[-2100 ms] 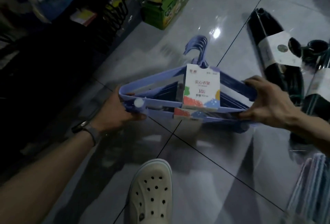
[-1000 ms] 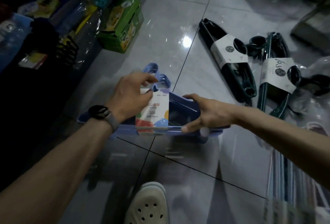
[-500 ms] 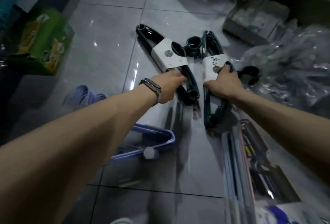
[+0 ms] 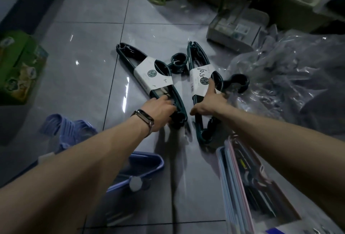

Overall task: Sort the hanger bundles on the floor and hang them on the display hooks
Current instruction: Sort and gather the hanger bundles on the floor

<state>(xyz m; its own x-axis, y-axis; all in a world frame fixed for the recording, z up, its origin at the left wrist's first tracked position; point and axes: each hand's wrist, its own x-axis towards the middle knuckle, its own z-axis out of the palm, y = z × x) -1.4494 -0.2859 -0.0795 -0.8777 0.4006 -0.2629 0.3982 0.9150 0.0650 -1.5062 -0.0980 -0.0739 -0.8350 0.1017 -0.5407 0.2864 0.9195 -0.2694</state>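
Green hanger bundle on the left (image 4: 149, 74) lies on the tiled floor (image 4: 84, 56), my left hand (image 4: 160, 112) curled round its near end; beside it my right hand (image 4: 209, 103) grips the other green bundle (image 4: 197, 62) at its label (image 4: 199, 78).

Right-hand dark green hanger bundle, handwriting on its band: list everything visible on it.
The right green bundle is a stack of dark green, glossy, plastic-looking hangers wrapped by a white paper band with a round logo and handwritten marks. It lies flat on the grey tile floor, one end pointing away, ring-shaped hooks out to the right beside clear plastic wrap. The right hand grips its middle, index finger along the band. It lies apart from the left green bundle.
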